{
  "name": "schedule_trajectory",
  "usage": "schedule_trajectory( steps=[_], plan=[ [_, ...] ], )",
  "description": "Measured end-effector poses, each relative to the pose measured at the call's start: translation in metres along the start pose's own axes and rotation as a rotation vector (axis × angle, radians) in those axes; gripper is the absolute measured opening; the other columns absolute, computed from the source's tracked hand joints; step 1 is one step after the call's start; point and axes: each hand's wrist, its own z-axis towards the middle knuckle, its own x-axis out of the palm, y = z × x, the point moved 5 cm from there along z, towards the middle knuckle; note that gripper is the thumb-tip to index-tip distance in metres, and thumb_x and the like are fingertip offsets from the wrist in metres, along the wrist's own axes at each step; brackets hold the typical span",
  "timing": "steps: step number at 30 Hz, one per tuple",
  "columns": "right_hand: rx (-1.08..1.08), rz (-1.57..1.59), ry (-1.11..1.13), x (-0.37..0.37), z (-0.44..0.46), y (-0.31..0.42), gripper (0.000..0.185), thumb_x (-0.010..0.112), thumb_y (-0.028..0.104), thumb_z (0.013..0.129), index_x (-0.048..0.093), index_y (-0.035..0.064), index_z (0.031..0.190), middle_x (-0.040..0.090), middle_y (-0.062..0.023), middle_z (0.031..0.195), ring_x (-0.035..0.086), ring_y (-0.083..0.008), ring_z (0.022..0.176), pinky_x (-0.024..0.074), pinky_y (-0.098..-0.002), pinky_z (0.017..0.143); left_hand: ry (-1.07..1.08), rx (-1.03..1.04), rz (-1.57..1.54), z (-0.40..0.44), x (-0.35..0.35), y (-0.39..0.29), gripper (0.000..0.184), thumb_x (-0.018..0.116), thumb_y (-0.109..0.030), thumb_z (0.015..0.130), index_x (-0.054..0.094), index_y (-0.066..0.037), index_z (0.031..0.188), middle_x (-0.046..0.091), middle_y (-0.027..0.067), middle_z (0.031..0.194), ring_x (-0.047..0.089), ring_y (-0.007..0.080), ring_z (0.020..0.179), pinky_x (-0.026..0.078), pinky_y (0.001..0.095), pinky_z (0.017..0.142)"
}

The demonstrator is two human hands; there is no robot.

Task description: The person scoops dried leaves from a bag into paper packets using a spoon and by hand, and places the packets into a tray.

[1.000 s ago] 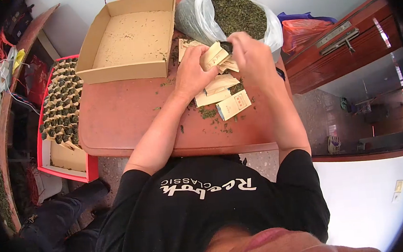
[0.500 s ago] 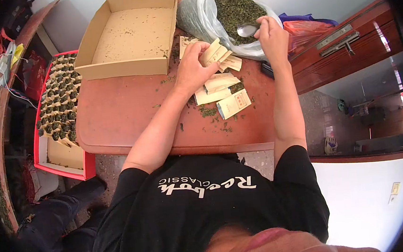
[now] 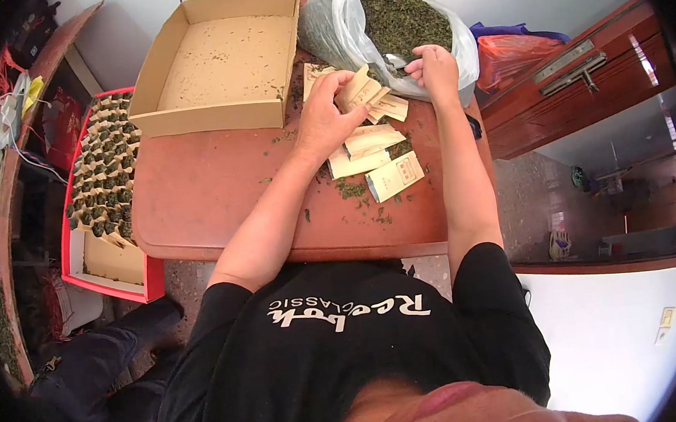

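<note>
My left hand [image 3: 322,115] is closed around a few small cream paper packets [image 3: 362,92], held upright over the table. In my right hand [image 3: 436,70] is a metal spoon [image 3: 395,60], its bowl by the near rim of a clear plastic bag [image 3: 325,23], just right of the packets. Dark green dried leaves [image 3: 402,19], like loose tea, fill the bag. More cream packets [image 3: 396,176] lie on the table below my left hand, one with a red printed mark. Leaf crumbs [image 3: 350,188] are scattered around them.
A shallow cardboard box [image 3: 223,61] with leaf bits stands on the red-brown table [image 3: 209,189]. Left of the table, a red box [image 3: 155,279] holds rows of leaf-filled packets. An orange bag [image 3: 505,59] lies right of the plastic bag. A person's dark-trousered leg [image 3: 111,348] shows lower left.
My right hand has drawn the spoon back from over the leaves, leftward and toward me, nearer the packets. My left hand keeps its hold on the packets with little movement.
</note>
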Motion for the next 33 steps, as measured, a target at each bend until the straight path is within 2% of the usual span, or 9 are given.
schedule_trajectory(
  steps=[6, 13, 17, 20, 23, 26, 29, 32, 33],
  plan=[
    [0.003, 0.056, 0.011, 0.005, -0.004, 0.0, 0.029, 0.04, 0.014, 0.093, 0.063, -0.0006, 0.102, 0.07, -0.0103, 0.071, 0.057, -0.011, 0.053, 0.044, -0.0251, 0.047, 0.01, 0.004, 0.021, 0.0, 0.001, 0.005, 0.05, 0.077, -0.016, 0.075, 0.056, -0.002, 0.118, 0.059, 0.0135, 0.112, 0.059, 0.0262, 0.102, 0.049, 0.0363, 0.092],
    [0.036, 0.212, -0.053, -0.024, -0.002, 0.003, 0.027, 0.042, 0.013, 0.093, 0.062, -0.0023, 0.104, 0.068, -0.0121, 0.073, 0.055, -0.0109, 0.053, 0.0419, -0.0236, 0.047, 0.017, -0.022, 0.036, 0.001, 0.002, 0.007, 0.052, 0.076, -0.017, 0.075, 0.055, -0.002, 0.12, 0.057, 0.014, 0.115, 0.059, 0.0262, 0.104, 0.048, 0.0364, 0.093],
    [0.025, 0.331, 0.015, -0.034, -0.013, 0.018, 0.025, 0.045, 0.015, 0.096, 0.062, -0.0018, 0.105, 0.066, -0.0102, 0.071, 0.054, -0.0105, 0.053, 0.0399, -0.0224, 0.046, 0.025, -0.013, 0.06, 0.001, 0.002, 0.008, 0.054, 0.076, -0.017, 0.075, 0.054, -0.002, 0.122, 0.057, 0.0142, 0.117, 0.059, 0.0268, 0.106, 0.048, 0.0366, 0.094],
    [0.006, 0.376, 0.087, -0.035, -0.03, 0.038, 0.025, 0.047, 0.015, 0.099, 0.062, -0.0027, 0.107, 0.064, -0.0085, 0.068, 0.052, -0.0095, 0.052, 0.0375, -0.022, 0.045, 0.008, -0.002, 0.122, 0.0, 0.001, 0.005, 0.052, 0.077, -0.013, 0.077, 0.055, -0.004, 0.123, 0.06, 0.0096, 0.119, 0.06, 0.021, 0.105, 0.051, 0.0353, 0.09],
    [-0.022, 0.38, 0.137, -0.034, -0.047, 0.054, 0.024, 0.048, 0.017, 0.1, 0.062, -0.0017, 0.105, 0.063, -0.0067, 0.066, 0.052, -0.0082, 0.052, 0.0366, -0.0206, 0.044, 0.006, -0.003, 0.122, 0.0, 0.001, 0.007, 0.052, 0.077, -0.013, 0.077, 0.055, -0.004, 0.123, 0.059, 0.0098, 0.119, 0.06, 0.0214, 0.106, 0.051, 0.0354, 0.09],
    [-0.057, 0.271, 0.118, -0.026, -0.067, 0.073, 0.024, 0.047, 0.018, 0.101, 0.063, 0.0008, 0.105, 0.063, -0.0043, 0.066, 0.05, -0.0068, 0.051, 0.0361, -0.0188, 0.045, 0.025, -0.044, 0.073, 0.001, 0.001, 0.008, 0.054, 0.076, -0.018, 0.075, 0.054, -0.002, 0.122, 0.057, 0.0144, 0.118, 0.058, 0.0278, 0.111, 0.047, 0.0378, 0.096],
    [-0.236, 0.049, 0.101, -0.009, -0.087, 0.086, 0.024, 0.045, 0.016, 0.101, 0.064, 0.002, 0.1, 0.066, -0.0073, 0.066, 0.06, -0.0118, 0.054, 0.0461, -0.0257, 0.05, 0.035, -0.038, 0.08, 0.0, 0.002, 0.005, 0.054, 0.077, -0.018, 0.076, 0.054, -0.002, 0.122, 0.057, 0.0146, 0.119, 0.058, 0.0277, 0.11, 0.047, 0.0374, 0.096],
    [-0.496, -0.246, 0.098, 0.009, -0.116, 0.104, 0.021, 0.048, 0.015, 0.1, 0.063, 0.0013, 0.101, 0.066, -0.0095, 0.066, 0.066, -0.018, 0.059, 0.0506, -0.0317, 0.056, 0.027, -0.047, 0.074, 0.0, 0.002, 0.005, 0.055, 0.077, -0.018, 0.076, 0.054, -0.002, 0.123, 0.057, 0.0147, 0.119, 0.059, 0.0271, 0.109, 0.048, 0.0369, 0.096],
    [-0.556, -0.318, 0.084, 0.011, -0.123, 0.111, 0.018, 0.051, 0.014, 0.099, 0.063, 0.0022, 0.103, 0.065, -0.0113, 0.067, 0.068, -0.023, 0.063, 0.052, -0.0362, 0.06, 0.028, -0.053, 0.061, -0.001, 0.002, 0.005, 0.055, 0.077, -0.018, 0.076, 0.054, -0.002, 0.123, 0.057, 0.0146, 0.119, 0.059, 0.027, 0.109, 0.048, 0.0369, 0.095]
  ],
)
